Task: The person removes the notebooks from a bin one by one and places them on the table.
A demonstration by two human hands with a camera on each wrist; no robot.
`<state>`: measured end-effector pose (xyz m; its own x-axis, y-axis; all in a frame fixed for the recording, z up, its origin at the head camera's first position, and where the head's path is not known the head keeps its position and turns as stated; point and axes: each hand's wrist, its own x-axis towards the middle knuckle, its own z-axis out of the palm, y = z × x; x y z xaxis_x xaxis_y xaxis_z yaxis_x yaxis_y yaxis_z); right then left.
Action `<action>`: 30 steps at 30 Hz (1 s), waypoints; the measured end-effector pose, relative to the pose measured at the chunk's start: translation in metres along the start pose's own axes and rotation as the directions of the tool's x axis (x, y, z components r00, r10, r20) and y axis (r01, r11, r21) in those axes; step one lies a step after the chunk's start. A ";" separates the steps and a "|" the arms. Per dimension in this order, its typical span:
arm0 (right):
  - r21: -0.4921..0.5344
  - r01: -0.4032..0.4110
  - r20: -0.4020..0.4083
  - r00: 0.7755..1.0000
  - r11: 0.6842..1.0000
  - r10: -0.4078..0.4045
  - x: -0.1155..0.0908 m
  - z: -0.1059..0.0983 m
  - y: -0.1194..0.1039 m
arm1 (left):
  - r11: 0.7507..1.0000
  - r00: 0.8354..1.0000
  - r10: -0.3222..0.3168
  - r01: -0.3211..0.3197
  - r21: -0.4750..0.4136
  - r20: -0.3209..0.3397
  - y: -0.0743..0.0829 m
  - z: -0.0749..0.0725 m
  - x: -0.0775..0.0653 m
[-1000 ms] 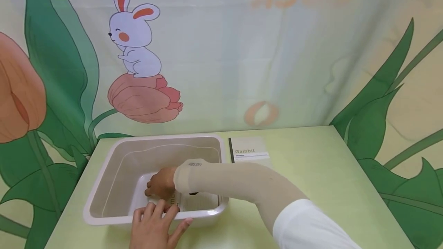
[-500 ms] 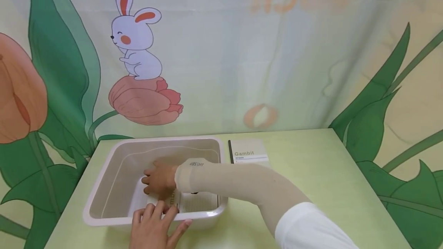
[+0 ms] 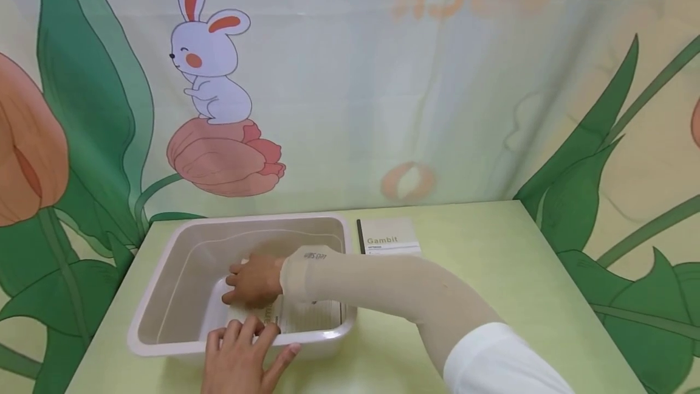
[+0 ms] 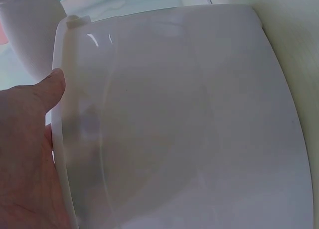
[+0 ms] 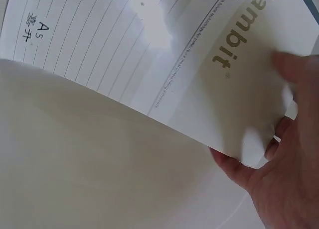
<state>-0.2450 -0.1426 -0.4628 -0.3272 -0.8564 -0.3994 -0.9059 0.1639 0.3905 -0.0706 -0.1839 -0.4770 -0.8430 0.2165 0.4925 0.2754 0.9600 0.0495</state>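
Note:
A light beige plastic basin (image 3: 180,348) stands on the table. My left hand (image 3: 240,351) grips its near rim, fingers over the edge and thumb on the outer wall. The left wrist view shows that thumb against the smooth side of the basin (image 4: 174,114). Inside the basin lies a pale notebook (image 3: 312,318) marked "Gambit", partly covered by my right arm. My right hand (image 3: 254,281) reaches in and holds this notebook by its end. In the right wrist view, fingers lie over the cover and around the edge of the notebook (image 5: 189,74).
Another "Gambit" notebook (image 3: 388,236) with a dark spine lies on the green table (image 3: 481,272), right of the basin. Behind the table hangs a printed cloth (image 3: 339,78) with a rabbit and tulips.
Inside the basin my right hand has lifted slightly, its fingers spreading over the notebook's end; more of the notebook shows. My left hand stays on the rim.

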 end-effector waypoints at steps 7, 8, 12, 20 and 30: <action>-0.093 0.047 -0.098 0.994 0.995 -0.056 -0.012 0.001 0.009 | 1.000 1.000 -0.011 0.011 -0.013 0.018 0.003 0.000 0.001; -0.110 0.043 -0.120 0.991 0.993 -0.056 -0.013 0.001 0.011 | 1.000 1.000 -0.008 0.008 -0.014 0.007 0.003 0.000 0.001; -0.126 -0.004 -0.173 0.985 0.992 -0.018 -0.016 -0.004 0.018 | 1.000 0.999 0.008 -0.009 -0.026 -0.035 0.000 0.000 0.000; -0.045 -0.069 -0.190 0.980 0.997 0.059 -0.028 -0.019 0.028 | 1.000 0.999 -0.017 0.018 -0.019 0.043 0.002 -0.004 -0.002; 0.042 -0.155 -0.375 0.913 0.987 0.160 -0.052 -0.049 0.052 | 0.999 1.000 -0.012 0.013 -0.038 0.020 0.002 -0.003 -0.001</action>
<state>-0.2617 -0.1138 -0.3810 -0.3427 -0.9394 0.0083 -0.8545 0.3154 0.4127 -0.0681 -0.1824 -0.4750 -0.8554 0.2083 0.4743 0.2817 0.9554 0.0884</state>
